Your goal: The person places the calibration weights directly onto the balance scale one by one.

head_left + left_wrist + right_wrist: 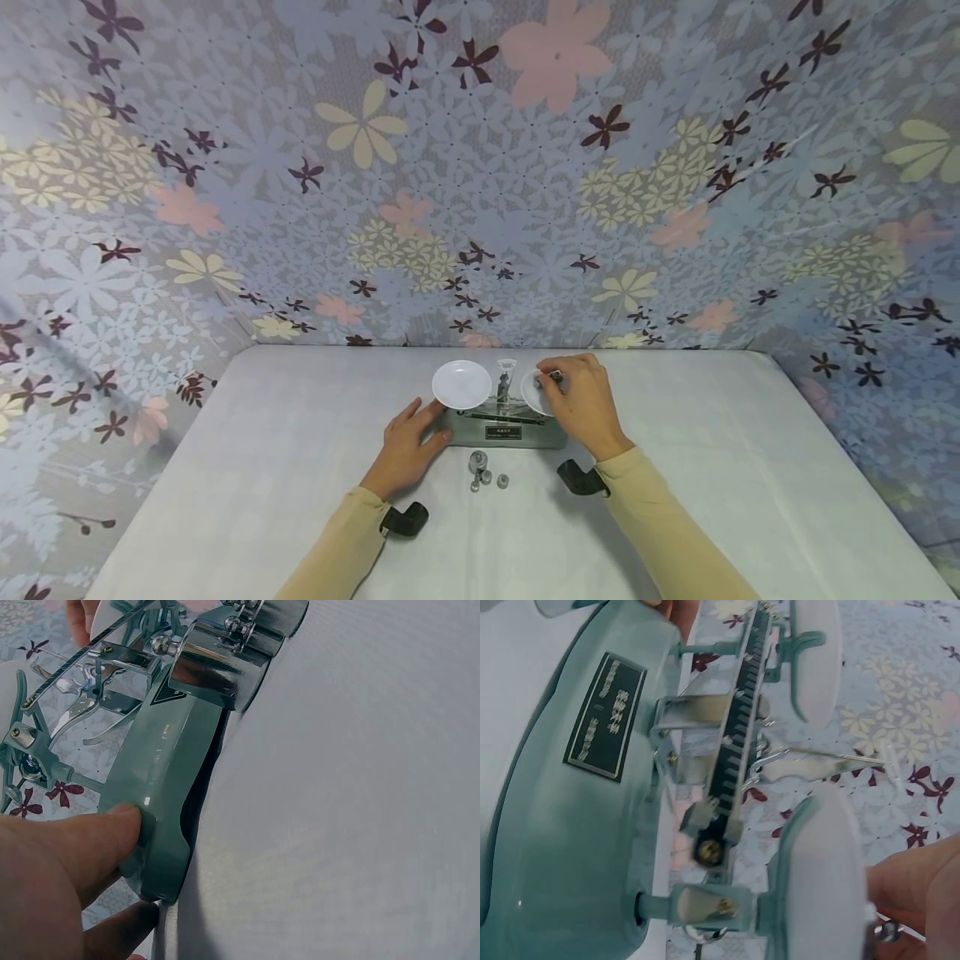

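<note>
1. Balance scale (442, 435) stands upright on the white table (300, 467), toward its far edge, with a white pan at each end and a dark graduated beam (739, 724) across the front.
2. Left hand (408, 450) has thumb and fingers spread apart at the scale's left end; its thumb rests on the green base (157, 780).
3. Right hand (587, 408) pinches a metal weight (556, 377) at the right pan (533, 397); whether the weight touches the pan, I cannot tell.
4. Base: glossy, rounded, bearing a black rectangular nameplate (503, 432). Loose weights (478, 461): shiny knobbed cylinders, standing in front.
</note>
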The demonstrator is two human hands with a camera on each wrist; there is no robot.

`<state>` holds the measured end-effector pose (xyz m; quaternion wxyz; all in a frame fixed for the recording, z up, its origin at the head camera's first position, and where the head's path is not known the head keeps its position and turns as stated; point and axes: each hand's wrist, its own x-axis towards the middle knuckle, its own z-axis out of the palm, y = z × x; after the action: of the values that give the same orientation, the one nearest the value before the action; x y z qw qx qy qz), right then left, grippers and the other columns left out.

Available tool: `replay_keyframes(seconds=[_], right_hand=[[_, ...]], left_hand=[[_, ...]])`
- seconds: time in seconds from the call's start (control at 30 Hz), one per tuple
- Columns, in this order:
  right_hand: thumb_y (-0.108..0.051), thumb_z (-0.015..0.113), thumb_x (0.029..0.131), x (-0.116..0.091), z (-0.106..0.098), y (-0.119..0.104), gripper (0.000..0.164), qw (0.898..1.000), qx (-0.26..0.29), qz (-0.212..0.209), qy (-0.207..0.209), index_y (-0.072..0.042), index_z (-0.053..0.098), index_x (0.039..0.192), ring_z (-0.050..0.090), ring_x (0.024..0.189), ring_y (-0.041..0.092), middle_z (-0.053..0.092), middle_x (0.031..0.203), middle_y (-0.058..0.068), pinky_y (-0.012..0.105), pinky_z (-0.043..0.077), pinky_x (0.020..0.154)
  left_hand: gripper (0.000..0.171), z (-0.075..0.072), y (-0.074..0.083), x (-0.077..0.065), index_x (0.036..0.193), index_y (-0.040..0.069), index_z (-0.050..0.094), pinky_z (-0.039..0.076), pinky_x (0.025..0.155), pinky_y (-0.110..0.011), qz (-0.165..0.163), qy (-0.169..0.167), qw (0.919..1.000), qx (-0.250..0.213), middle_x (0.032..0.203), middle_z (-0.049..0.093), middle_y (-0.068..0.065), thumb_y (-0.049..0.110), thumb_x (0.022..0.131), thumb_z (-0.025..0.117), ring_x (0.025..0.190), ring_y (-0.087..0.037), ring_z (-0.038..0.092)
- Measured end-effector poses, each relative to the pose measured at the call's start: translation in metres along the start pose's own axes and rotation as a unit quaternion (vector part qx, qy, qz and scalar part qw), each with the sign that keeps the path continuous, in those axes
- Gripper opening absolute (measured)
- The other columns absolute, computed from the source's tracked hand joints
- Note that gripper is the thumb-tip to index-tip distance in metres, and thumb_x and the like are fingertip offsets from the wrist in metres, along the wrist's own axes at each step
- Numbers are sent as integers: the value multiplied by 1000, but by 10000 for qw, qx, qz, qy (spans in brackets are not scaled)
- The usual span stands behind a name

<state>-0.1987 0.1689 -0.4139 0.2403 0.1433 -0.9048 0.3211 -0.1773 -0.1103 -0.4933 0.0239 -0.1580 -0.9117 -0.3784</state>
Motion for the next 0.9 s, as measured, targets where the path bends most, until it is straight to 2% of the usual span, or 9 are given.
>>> replay_keyframes(seconds=[0.3,0.47,0.67,0.9], right_hand=[[-5,76,87,-7,-7,-12,15,9985,499,-43,227,-3,77,102,61,98,32,75,96,9,49,47,85],[-9,75,90,-14,-11,-20,15,9980,628,12,117,-6,77,104,59,97,27,74,99,6,43,45,79],[-10,76,89,-23,-15,-27,18,9980,637,-21,-27,-8,77,107,60,96,24,74,102,4,43,48,79],[-8,76,89,-35,-13,-35,29,9964,834,122,-88,-11,72,118,60,95,21,73,101,-1,41,48,75]], left_hand=[[50,-1,0,2,146,6,52,16,117,-63,-26,-8,10000,49,150,50,-12,25,100,60,147,-42,26],[50,-1,0,2,146,6,52,16,117,-64,10,8,10000,20,150,51,-12,25,100,60,147,-43,27],[51,0,0,0,146,7,52,15,117,-64,-14,-11,10000,-62,150,51,-12,25,99,62,147,-43,27],[52,2,-1,1,147,7,51,14,118,-64,-8,10,10000,-57,151,50,-11,24,100,61,148,-41,26]])
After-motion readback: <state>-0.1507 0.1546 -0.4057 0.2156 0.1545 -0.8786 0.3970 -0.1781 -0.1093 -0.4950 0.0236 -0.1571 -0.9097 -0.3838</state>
